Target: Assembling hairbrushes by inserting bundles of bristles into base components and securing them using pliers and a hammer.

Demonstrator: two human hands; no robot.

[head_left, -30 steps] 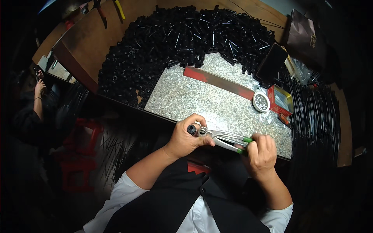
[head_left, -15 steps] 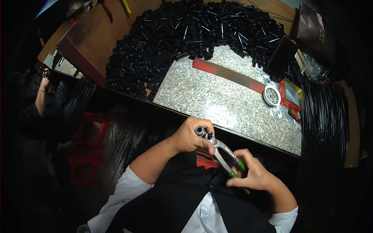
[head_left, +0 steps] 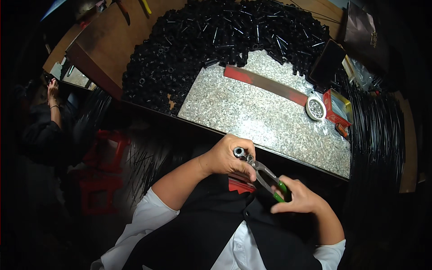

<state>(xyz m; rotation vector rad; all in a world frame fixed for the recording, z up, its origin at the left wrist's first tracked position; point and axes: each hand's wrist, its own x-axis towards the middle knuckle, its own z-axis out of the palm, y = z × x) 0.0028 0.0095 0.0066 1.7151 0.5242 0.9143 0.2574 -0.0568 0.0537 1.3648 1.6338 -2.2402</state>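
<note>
In front of my body, my left hand (head_left: 225, 155) is wrapped round a small dark tube (head_left: 239, 152), its round hollow end facing up. Beside that end, the metal jaws of green-handled pliers (head_left: 265, 173) meet the work by my left thumb; exactly what they grip is hidden. My right hand (head_left: 299, 196) is closed round the green grips, thumb below and fingers above. Both hands are just off the near edge of the speckled stone worktop (head_left: 243, 108).
A large heap of black tubes (head_left: 234, 31) covers the back of the bench. Nearer lie a red-and-brown flat bar (head_left: 265, 85), a white bowl of small metal pieces (head_left: 316, 109), a red box (head_left: 337, 107) and thin black rods (head_left: 375, 135). Another person's hand (head_left: 53, 90) is at far left.
Both hands have shifted slightly right with the tube and pliers. The plier handles are closer together, and my right fingers have closed in on them. The other person's arm has moved.
</note>
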